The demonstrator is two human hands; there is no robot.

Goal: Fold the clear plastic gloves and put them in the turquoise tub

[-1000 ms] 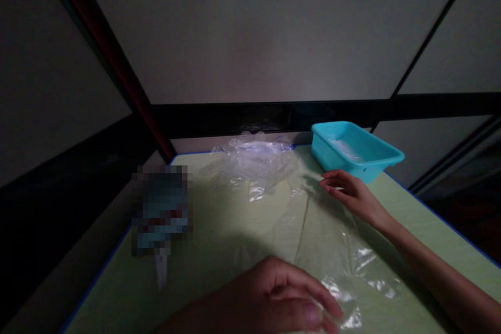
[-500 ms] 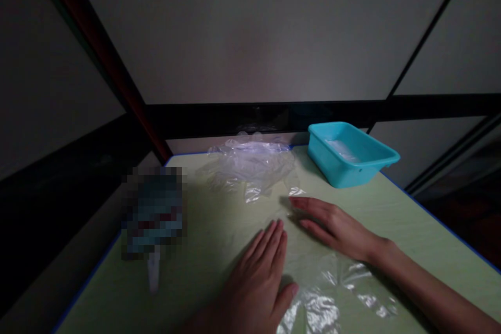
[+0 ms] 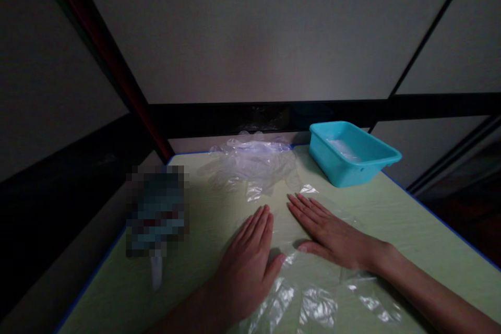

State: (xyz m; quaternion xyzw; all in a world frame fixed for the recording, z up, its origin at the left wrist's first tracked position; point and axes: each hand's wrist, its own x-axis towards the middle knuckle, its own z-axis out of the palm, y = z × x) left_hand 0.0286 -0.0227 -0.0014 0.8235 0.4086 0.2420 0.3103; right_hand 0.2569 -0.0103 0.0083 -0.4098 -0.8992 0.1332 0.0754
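Observation:
A clear disposable plastic glove (image 3: 318, 303) lies spread on the pale green table, its finger parts toward me. My left hand (image 3: 250, 263) rests flat along its left side, fingers together and thumb out. On the right side my right hand (image 3: 326, 232) also lies flat, palm down, fingers stretched toward the upper left. Neither hand grips anything. Beyond my hands a loose pile of similar clear plastic gloves (image 3: 256, 164) sits at the table's back edge.
A turquoise plastic basin (image 3: 352, 172) with something clear inside stands at the back right. At the left is a blurred-out object (image 3: 158, 214) with a white strip below it. The table (image 3: 188, 292) has a blue edge, with wall panels behind.
My left hand has shifted slightly left and away from me. My right hand has flattened onto the plastic, its fingers now spread out. More of the glove shows beside my left hand.

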